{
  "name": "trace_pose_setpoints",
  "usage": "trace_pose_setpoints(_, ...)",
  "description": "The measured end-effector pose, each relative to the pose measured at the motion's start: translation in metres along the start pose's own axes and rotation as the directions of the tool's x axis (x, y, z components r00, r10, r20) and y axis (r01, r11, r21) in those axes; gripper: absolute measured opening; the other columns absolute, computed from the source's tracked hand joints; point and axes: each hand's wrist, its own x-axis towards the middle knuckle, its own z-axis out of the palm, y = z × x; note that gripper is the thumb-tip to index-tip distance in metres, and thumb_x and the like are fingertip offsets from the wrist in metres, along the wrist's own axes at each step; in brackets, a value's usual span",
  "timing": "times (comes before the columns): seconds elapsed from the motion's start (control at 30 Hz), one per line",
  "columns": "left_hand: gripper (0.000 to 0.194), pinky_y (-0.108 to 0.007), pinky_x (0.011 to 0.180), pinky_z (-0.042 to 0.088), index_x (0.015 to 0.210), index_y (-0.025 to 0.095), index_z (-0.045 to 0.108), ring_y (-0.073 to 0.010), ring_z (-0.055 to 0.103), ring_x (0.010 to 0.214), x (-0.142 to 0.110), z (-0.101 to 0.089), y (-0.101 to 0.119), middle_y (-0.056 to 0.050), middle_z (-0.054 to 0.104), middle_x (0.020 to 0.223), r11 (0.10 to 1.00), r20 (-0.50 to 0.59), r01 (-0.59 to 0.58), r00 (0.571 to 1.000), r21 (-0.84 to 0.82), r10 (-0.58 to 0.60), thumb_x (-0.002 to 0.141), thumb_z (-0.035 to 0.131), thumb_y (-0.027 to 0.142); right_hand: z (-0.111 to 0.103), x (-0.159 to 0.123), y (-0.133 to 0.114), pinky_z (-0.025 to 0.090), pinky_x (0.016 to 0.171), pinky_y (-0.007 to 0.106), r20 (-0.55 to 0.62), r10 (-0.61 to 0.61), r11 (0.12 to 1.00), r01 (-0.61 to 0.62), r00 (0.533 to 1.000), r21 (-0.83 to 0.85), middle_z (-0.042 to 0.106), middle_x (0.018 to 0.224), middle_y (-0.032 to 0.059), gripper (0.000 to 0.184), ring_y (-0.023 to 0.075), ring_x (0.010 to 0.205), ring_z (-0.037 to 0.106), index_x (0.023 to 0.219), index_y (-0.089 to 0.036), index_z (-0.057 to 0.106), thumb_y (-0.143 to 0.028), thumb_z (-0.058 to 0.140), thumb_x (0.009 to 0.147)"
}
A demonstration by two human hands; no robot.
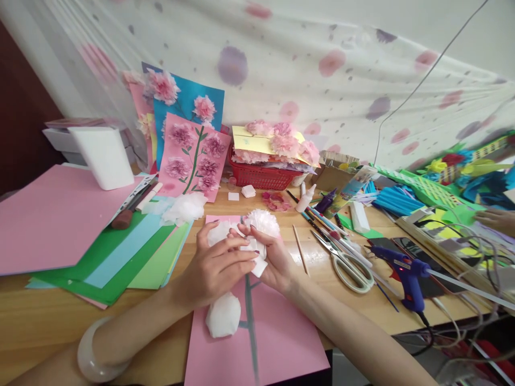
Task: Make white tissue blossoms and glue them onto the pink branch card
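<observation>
Left hand (217, 265): holding white paper (259, 267)
Right hand (279, 261): cupped around it
Pink sheet (279, 328): past desk (36, 327)'s near edge, apart from scissors (336, 255)

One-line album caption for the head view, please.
Left hand and right hand meet around white paper above a pink sheet, scissors lying to the right.

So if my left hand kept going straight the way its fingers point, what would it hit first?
Your left hand would probably meet the small white piece by its fingertips, then your right hand just beyond; depth there is hard to judge.
</observation>
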Motion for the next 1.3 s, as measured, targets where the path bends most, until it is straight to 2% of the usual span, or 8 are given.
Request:
trace_pose_setpoints(0.17, 0.012, -0.051, 0.112, 0.020, 0.092, 0.023, 0.065, -0.0178, 0.067, 0.095, 0.002, -0.002, -0.001, 0.005, 0.077, 0.089, 0.998, -0.048, 0.034, 0.998, 0.044, -0.032, 0.088, 0.060, 0.013, -0.001, -0.002, 0.003, 0.049, 0.051, 0.018, 0.082, 0.053, 0.999, -0.053, 0.995, -0.002, 0.062, 0.070, 0.0006, 0.026, 0.0081, 0.051, 0.057, 0.098, -0.013, 0.059, -0.027, 0.037, 0.101)
trace_pose_setpoints(0.3, 0.011, -0.051, 0.111, 0.023, 0.085, 0.025, 0.064, -0.0166, 0.068, 0.086, 0.005, -0.009, 0.002, 0.007, 0.077, 0.082, 0.999, -0.112, 0.038, 0.993, 0.033, -0.034, 0.088, 0.061, 0.015, -0.003, 0.000, 0.003, 0.051, 0.055, 0.020, 0.103, 0.021, 0.999, -0.016, 0.994, -0.049, 0.062, 0.074, 0.0012, 0.025, 0.0104, 0.058, 0.060, 0.090, -0.015, 0.057, -0.038, 0.051, 0.095)
trace_pose_setpoints(0.43, 0.014, -0.050, 0.106, 0.028, 0.077, 0.024, 0.062, -0.0176, 0.066, 0.083, 0.007, -0.008, 0.000, 0.005, 0.076, 0.079, 0.982, -0.163, 0.149, 0.978, 0.114, -0.130, 0.085, 0.064, 0.013, -0.002, 0.002, 0.006, 0.054, 0.067, 0.025, 0.061, 0.022, 0.998, -0.018, 0.998, -0.060, 0.064, 0.075, 0.0016, 0.014, 0.0115, 0.064, 0.062, 0.089, -0.014, 0.058, -0.017, 0.046, 0.096)
trace_pose_setpoints(0.5, 0.013, -0.050, 0.104, 0.027, 0.077, 0.024, 0.062, -0.0186, 0.066, 0.085, 0.007, -0.004, -0.002, 0.005, 0.075, 0.080, 0.964, -0.126, 0.236, 0.967, 0.120, -0.221, 0.084, 0.065, 0.014, -0.001, 0.003, 0.009, 0.055, 0.072, 0.028, 0.066, 0.036, 0.999, -0.034, 0.997, -0.038, 0.065, 0.073, 0.0009, 0.021, 0.0118, 0.064, 0.062, 0.086, -0.014, 0.058, -0.012, 0.040, 0.096)
trace_pose_setpoints(0.63, 0.011, -0.052, 0.107, 0.020, 0.080, 0.025, 0.065, -0.0204, 0.066, 0.089, 0.006, 0.001, -0.002, 0.006, 0.075, 0.079, 0.939, 0.004, 0.331, 0.943, 0.091, -0.332, 0.083, 0.064, 0.015, 0.002, 0.002, 0.012, 0.055, 0.071, 0.027, 0.064, 0.060, 0.998, -0.063, 0.996, 0.032, 0.066, 0.071, 0.0015, 0.032, 0.0123, 0.066, 0.063, 0.081, -0.015, 0.058, -0.031, 0.039, 0.101)
trace_pose_setpoints(0.8, 0.010, -0.056, 0.108, 0.015, 0.090, 0.025, 0.065, -0.0233, 0.066, 0.093, 0.007, -0.002, 0.000, 0.003, 0.077, 0.086, 0.955, 0.034, 0.292, 0.955, 0.056, -0.294, 0.083, 0.065, 0.018, 0.005, -0.001, 0.008, 0.051, 0.059, 0.019, 0.034, 0.059, 0.996, -0.061, 0.998, 0.059, 0.065, 0.068, 0.0034, 0.047, 0.0112, 0.064, 0.064, 0.086, -0.012, 0.060, -0.044, 0.030, 0.102)
trace_pose_setpoints(1.0, 0.013, -0.055, 0.110, 0.012, 0.076, 0.024, 0.061, -0.0220, 0.066, 0.094, 0.008, -0.003, -0.002, 0.005, 0.077, 0.086, 0.969, 0.002, 0.242, 0.970, 0.055, -0.243, 0.084, 0.065, 0.015, 0.004, -0.001, 0.006, 0.049, 0.054, 0.021, 0.092, 0.045, 0.999, -0.044, 0.995, -0.014, 0.060, 0.062, 0.0013, 0.052, 0.0099, 0.052, 0.054, 0.080, -0.013, 0.060, -0.050, 0.030, 0.100)
trace_pose_setpoints(1.3, 0.018, -0.056, 0.112, 0.010, 0.068, 0.023, 0.058, -0.0224, 0.065, 0.096, 0.005, 0.000, -0.004, 0.005, 0.076, 0.084, 0.955, -0.021, 0.293, 0.956, 0.046, -0.293, 0.082, 0.068, 0.016, -0.001, -0.001, 0.006, 0.048, 0.056, 0.021, 0.122, -0.021, 0.990, 0.037, 0.992, -0.133, 0.063, 0.066, 0.0005, 0.025, 0.0106, 0.057, 0.058, 0.087, -0.014, 0.063, -0.034, 0.051, 0.095)
